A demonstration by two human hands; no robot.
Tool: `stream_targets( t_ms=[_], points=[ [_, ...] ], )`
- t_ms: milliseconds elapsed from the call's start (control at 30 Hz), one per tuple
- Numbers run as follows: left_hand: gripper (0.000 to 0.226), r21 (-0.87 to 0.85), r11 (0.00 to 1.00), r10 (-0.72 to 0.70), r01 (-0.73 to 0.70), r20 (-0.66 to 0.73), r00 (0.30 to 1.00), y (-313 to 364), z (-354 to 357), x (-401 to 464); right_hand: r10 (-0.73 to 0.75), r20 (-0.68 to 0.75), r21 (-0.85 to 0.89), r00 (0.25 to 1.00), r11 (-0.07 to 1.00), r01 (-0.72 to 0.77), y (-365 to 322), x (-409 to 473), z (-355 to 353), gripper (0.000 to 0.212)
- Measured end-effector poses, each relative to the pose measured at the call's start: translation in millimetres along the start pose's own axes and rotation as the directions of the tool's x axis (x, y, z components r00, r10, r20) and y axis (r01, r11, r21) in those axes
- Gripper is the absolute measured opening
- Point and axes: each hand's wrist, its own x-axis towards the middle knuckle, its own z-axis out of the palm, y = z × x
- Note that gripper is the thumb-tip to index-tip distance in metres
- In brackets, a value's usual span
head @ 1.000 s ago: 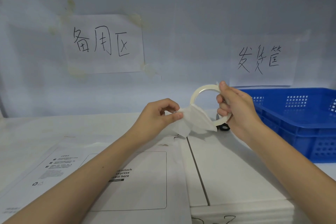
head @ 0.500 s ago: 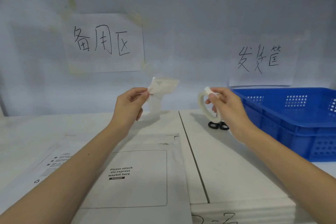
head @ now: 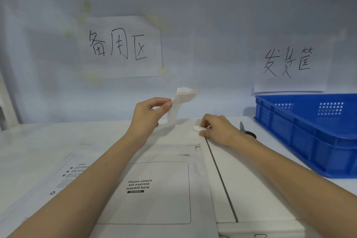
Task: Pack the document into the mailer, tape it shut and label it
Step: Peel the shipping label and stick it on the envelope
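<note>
1. Nearest the camera, a white mailer (head: 154, 195) lies flat on the white surface (head: 255, 189), printed side up, with a box marked "Please attach sto express waybill here".
2. Just left of it, partly under the left forearm, lies a sheet with small printed text (head: 71, 174).
3. The right hand (head: 216, 128) rests low on the surface just beyond the mailer's far right corner, fingers curled and pinching a small white end of tape (head: 197, 127). Whether the roll is under the palm cannot be told.
4. The left hand (head: 150, 114) is raised above the mailer's far edge, thumb and forefinger pressed together on a crumpled strip of whitish tape (head: 183, 95) that hangs loose in the air.
5. Behind the right wrist lie scissors (head: 248, 131), mostly hidden.
6. To the right stands a blue crate (head: 309, 131).
7. On the back wall hang two handwritten paper signs, the left sign (head: 119, 46) and the right sign (head: 289, 63) above the crate.
</note>
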Motion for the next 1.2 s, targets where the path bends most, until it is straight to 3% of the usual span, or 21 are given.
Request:
stream_targets(
  t_ms=[67,133,200,267,333,400,500,733,900,1000,1100,1200],
  points=[
    [0.012,0.011,1.000,0.010,-0.010,0.019,1.000,0,1,0,0.008,-0.063,0.095,0.998,0.996,-0.002,-5,-6,-10,0.022],
    [0.013,0.055,0.998,0.040,-0.043,0.052,0.998,0,3,-2,0.107,-0.130,0.412,0.986,0.910,-0.045,-15,-10,-24,0.037],
    [0.011,0.109,0.991,0.070,-0.081,0.101,0.992,3,6,-5,0.229,0.060,0.774,0.972,0.604,-0.190,-29,-16,-38,0.056],
    [0.008,0.152,0.980,0.098,-0.126,0.180,0.979,5,10,-9,0.189,0.298,0.880,0.936,0.327,-0.346,-37,-25,-47,0.075],
    [0.006,0.198,0.960,0.137,-0.197,0.283,0.949,6,15,-12,0.091,0.382,0.890,0.920,0.232,-0.392,-42,-35,-49,0.069],
    [0.006,0.242,0.936,0.156,-0.254,0.362,0.919,7,19,-13,0.050,0.347,0.922,0.937,0.168,-0.350,-41,-43,-46,0.041],
    [0.009,0.289,0.911,0.143,-0.293,0.445,0.884,11,24,-11,0.048,0.271,0.953,0.961,0.127,-0.275,-37,-43,-41,0.018],
    [0.023,0.274,0.922,0.098,-0.274,0.519,0.849,26,28,-9,0.011,0.210,0.972,0.978,0.101,-0.210,-35,-46,-46,0.027],
    [0.022,0.281,0.940,0.047,-0.192,0.451,0.891,44,7,-15,0.059,0.185,0.979,0.981,0.076,-0.189,-30,-46,-51,0.019],
    [0.011,0.441,0.873,0.012,-0.210,0.411,0.912,54,-27,-28,0.040,0.197,0.975,0.980,0.098,-0.200,-32,-48,-49,0.008],
    [0.017,0.664,0.714,-0.213,-0.222,0.508,0.834,50,-63,-50,-0.033,0.221,0.960,0.975,0.185,-0.211,-38,-50,-44,0.008],
    [0.035,0.756,0.629,-0.440,-0.180,0.537,0.720,31,-78,-75,-0.095,0.236,0.939,0.967,0.278,-0.202,-45,-53,-41,0.008]
  ],
)
